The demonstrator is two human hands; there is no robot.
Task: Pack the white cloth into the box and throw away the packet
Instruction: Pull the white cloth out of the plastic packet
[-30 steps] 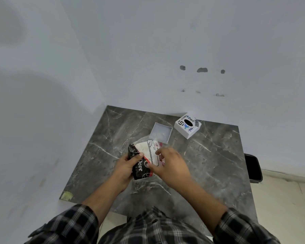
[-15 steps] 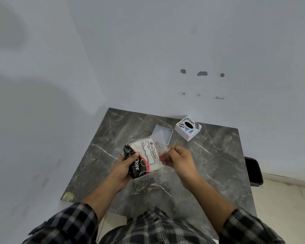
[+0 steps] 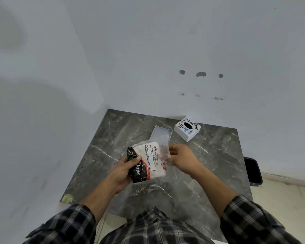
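Fingers of the left hand (image 3: 125, 170) wrap around the dark end of a black, red and white plastic tissue packet (image 3: 145, 162), thumb pressed on its printed face, holding it above the grey marble-patterned tabletop (image 3: 209, 161). Fingertips of the right hand (image 3: 182, 158) pinch the clear, loose flap of the same packet at its open end, drawing the film away from the white cloth (image 3: 139, 150) that fills the wrapper. Just beyond the packet lies a shallow white open box tray (image 3: 161, 133), flat on the table and partly seen through the film. Near it, toward the far right corner, sits a white cube-shaped box with a black oval hole and printed logos (image 3: 187, 128). Checked plaid sleeves (image 3: 250, 219) cover both forearms at the lower edge.
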